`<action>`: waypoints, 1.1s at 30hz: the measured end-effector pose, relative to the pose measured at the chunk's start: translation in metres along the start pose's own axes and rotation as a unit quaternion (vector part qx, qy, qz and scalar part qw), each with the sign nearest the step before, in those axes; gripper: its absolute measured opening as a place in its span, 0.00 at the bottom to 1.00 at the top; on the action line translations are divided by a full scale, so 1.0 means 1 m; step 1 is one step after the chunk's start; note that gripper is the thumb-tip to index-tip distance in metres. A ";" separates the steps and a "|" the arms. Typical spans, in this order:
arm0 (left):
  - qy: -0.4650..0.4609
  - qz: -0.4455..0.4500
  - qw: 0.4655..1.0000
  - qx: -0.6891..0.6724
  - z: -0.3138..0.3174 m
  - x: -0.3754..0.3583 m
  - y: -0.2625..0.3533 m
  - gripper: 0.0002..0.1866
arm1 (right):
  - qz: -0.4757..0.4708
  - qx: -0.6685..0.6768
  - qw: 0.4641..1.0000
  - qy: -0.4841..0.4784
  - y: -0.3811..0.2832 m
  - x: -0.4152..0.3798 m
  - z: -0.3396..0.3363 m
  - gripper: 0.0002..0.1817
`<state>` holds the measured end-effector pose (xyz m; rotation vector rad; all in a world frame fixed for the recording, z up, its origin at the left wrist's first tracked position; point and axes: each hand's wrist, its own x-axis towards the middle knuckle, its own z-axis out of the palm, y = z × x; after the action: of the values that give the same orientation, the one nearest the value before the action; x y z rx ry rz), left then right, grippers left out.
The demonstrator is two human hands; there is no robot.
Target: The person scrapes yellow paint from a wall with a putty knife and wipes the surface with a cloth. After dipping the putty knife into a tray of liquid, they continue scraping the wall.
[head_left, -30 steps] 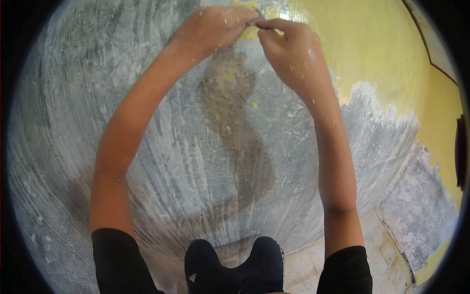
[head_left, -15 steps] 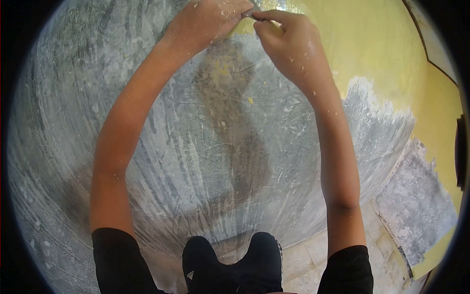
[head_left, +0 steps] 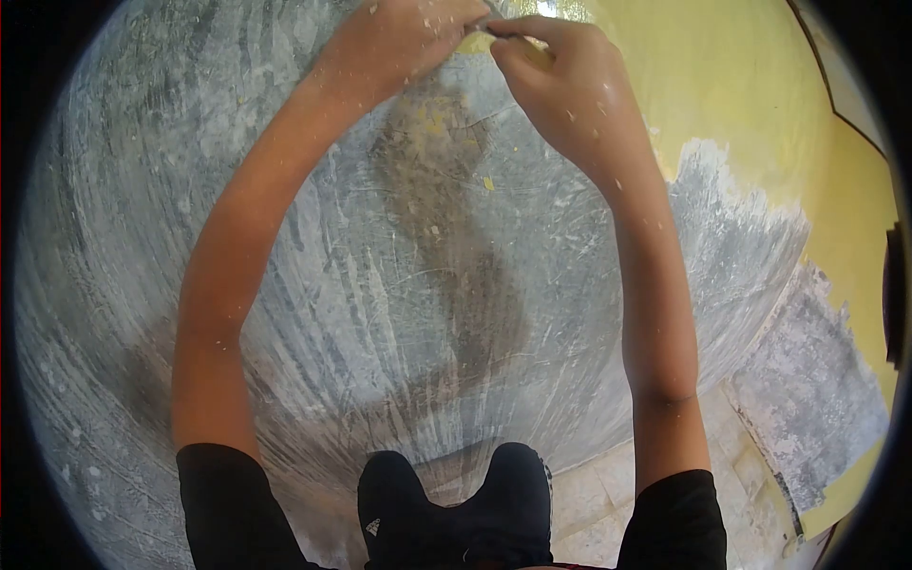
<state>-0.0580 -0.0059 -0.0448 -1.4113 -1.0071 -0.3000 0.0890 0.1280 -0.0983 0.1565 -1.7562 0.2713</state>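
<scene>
Both my hands are raised against the wall at the top of the view, close together. My right hand (head_left: 575,81) pinches one end of a thin, dark, flat scraper (head_left: 485,29) between thumb and forefinger. From the other side, my left hand (head_left: 404,38) closes its fingers on the same scraper, most of which is hidden. Just beyond them lies the edge of the yellow paint (head_left: 722,85). Below the hands the wall (head_left: 380,247) is bare, grey and streaked. Pale flakes stick to both hands and forearms.
A yellow paint chip (head_left: 488,183) clings to the grey surface. Pale floor tiles (head_left: 589,513) show at lower right, beside another partly grey, partly yellow wall section (head_left: 807,380). My dark-clothed knees (head_left: 456,513) are at the bottom. A dark object (head_left: 893,294) stands at the right edge.
The hands keep their grip on the scraper and have barely moved. The wall sits slightly differently in view, and the left forearm has shifted a little to the left.
</scene>
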 end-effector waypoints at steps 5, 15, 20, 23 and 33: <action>0.028 0.010 0.999 -0.012 0.001 0.002 -0.007 0.08 | -0.010 -0.022 1.000 0.002 0.000 0.003 -0.001 0.19; 0.022 0.013 0.998 -0.052 -0.004 -0.005 -0.001 0.06 | 0.012 -0.017 1.000 -0.019 -0.003 -0.003 0.006 0.18; -0.009 -0.004 1.000 0.017 0.001 -0.002 -0.013 0.09 | -0.018 0.028 0.999 -0.012 -0.002 0.011 0.006 0.18; 0.006 0.012 1.000 0.001 -0.001 -0.006 -0.005 0.09 | -0.018 -0.030 0.999 0.005 -0.007 -0.006 0.007 0.18; -0.002 0.003 1.000 -0.012 -0.012 -0.010 -0.004 0.10 | -0.033 -0.024 0.999 0.018 -0.008 -0.003 0.019 0.17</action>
<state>-0.0621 -0.0213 -0.0477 -1.4377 -1.0052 -0.3063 0.0731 0.1151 -0.1038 0.1746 -1.7172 0.1823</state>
